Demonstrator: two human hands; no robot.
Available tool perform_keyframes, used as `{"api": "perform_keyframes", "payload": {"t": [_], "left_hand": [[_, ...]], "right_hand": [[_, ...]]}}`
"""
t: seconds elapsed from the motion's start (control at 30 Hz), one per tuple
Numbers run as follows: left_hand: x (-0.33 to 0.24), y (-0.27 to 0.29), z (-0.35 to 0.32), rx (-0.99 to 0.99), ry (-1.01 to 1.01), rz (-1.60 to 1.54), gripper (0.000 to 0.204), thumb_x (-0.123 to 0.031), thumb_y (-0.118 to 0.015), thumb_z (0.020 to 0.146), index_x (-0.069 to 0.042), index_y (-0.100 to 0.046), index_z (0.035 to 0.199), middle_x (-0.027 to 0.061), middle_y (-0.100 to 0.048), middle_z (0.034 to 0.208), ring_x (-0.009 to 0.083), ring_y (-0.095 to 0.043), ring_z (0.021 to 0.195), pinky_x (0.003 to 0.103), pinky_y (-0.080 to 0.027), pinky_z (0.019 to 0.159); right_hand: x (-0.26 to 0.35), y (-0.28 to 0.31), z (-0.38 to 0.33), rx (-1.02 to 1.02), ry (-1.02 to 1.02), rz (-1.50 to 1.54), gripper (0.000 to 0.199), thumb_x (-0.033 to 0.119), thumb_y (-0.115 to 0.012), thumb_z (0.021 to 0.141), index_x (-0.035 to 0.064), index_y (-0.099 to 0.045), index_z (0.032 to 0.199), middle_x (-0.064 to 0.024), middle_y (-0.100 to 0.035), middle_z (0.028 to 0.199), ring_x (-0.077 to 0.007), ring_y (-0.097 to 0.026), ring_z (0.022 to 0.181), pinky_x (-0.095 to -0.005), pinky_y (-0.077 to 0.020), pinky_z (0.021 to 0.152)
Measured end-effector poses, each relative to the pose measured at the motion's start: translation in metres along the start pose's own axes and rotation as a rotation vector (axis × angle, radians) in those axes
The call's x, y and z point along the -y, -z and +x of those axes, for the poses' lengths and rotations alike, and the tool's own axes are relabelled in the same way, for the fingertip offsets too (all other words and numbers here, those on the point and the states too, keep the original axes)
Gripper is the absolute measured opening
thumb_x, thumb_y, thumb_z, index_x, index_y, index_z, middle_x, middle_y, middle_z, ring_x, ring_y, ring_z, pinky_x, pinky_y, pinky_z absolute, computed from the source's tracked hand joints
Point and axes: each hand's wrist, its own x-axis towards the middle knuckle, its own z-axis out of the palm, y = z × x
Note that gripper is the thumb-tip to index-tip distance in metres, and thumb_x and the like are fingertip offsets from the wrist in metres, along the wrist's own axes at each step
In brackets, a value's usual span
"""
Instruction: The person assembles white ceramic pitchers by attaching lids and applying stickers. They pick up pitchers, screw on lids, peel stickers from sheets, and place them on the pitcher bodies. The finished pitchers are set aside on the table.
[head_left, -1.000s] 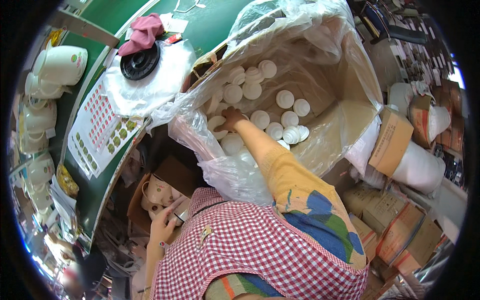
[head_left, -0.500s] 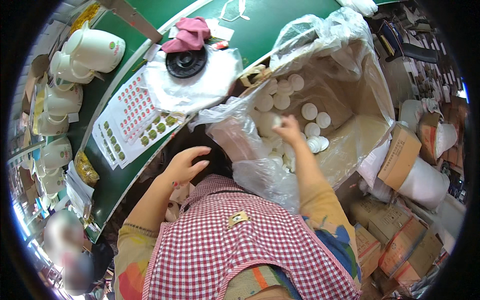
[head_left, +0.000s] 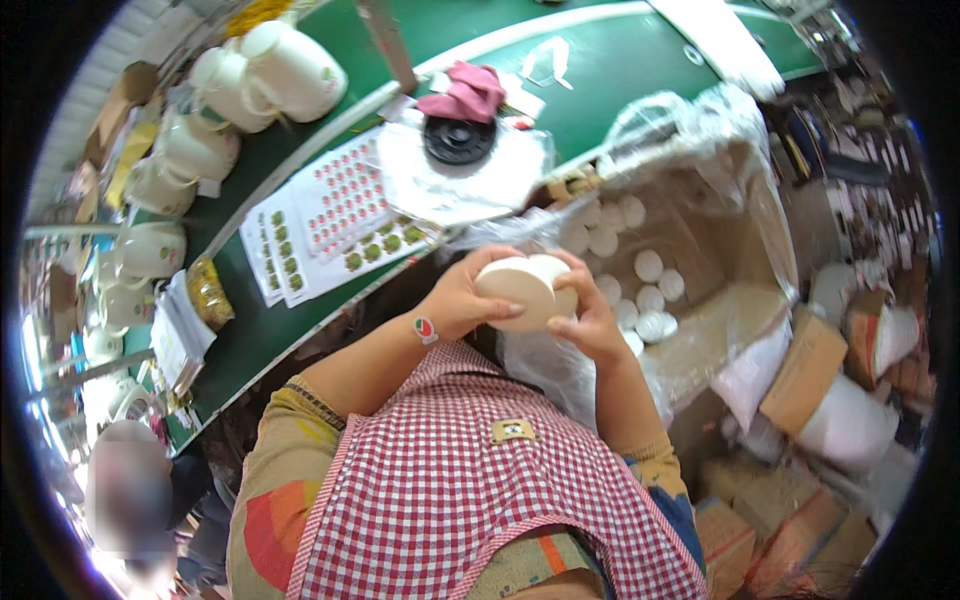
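left hand [head_left: 473, 296]: gripping white lid [head_left: 515, 290] | right hand [head_left: 588, 315]: clamped at its right side, maybe on a second lid [head_left: 552, 268], hard to tell | white lid: just left of box [head_left: 748, 258] | loose lids [head_left: 649, 265]: inside box | sticker sheets [head_left: 345, 200]: left of box

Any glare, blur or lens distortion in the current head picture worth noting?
Head view: the fisheye leaves a black border round the scene; glare washes out the clear plastic beside the black disc; the person at lower left is a smeared blur; both hands, left and right, and the pale round pieces they hold read fairly clearly.
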Motion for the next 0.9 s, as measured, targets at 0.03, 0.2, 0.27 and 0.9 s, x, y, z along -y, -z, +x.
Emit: {"api": "perform_keyframes", "payload": {"t": [0.03,0.2,0.27,0.9], "left_hand": [[-0.006,0.007,-0.008,-0.016,0.034,-0.008,0.064,-0.004,-0.079,0.072,-0.008,-0.048,0.128,0.0074,-0.059,0.117,0.0184,-0.056,0.110,0.036,-0.049,0.094],[-0.028,0.078,-0.048,-0.143,0.123,0.050,0.070,-0.017,-0.083,0.069,-0.007,-0.049,0.129,0.0077,-0.059,0.118,0.0204,-0.056,0.110,0.037,-0.046,0.096],[-0.057,0.138,-0.064,-0.265,-0.017,0.170,0.069,-0.014,-0.081,0.069,-0.007,-0.049,0.130,0.0085,-0.059,0.118,0.0224,-0.057,0.110,0.039,-0.047,0.096],[-0.405,0.673,-0.267,-1.548,-0.782,0.409,0.057,-0.026,-0.072,0.083,0.001,-0.050,0.128,0.0139,-0.062,0.113,0.0222,-0.061,0.098,0.034,-0.049,0.084]], "right_hand": [[-0.004,-0.010,0.001,0.009,0.007,-0.015,0.052,0.015,-0.083,0.067,0.0125,-0.054,0.110,-0.0158,-0.037,0.143,-0.0306,-0.036,0.132,-0.0425,-0.0313,0.107],[-0.023,-0.046,0.006,-0.028,-0.246,0.101,0.052,0.007,-0.076,0.070,0.0099,-0.054,0.116,-0.0113,-0.047,0.132,-0.0251,-0.046,0.122,-0.0380,-0.0386,0.102],[-0.019,-0.051,0.023,-0.239,-0.347,0.094,0.053,0.006,-0.071,0.072,0.0093,-0.052,0.122,-0.0086,-0.049,0.126,-0.0230,-0.048,0.116,-0.0366,-0.0411,0.099],[0.048,-0.555,0.592,0.422,0.540,-0.350,0.051,0.011,-0.071,0.075,0.0027,-0.054,0.122,-0.0169,-0.055,0.123,-0.0308,-0.053,0.115,-0.0362,-0.0411,0.100]]}}
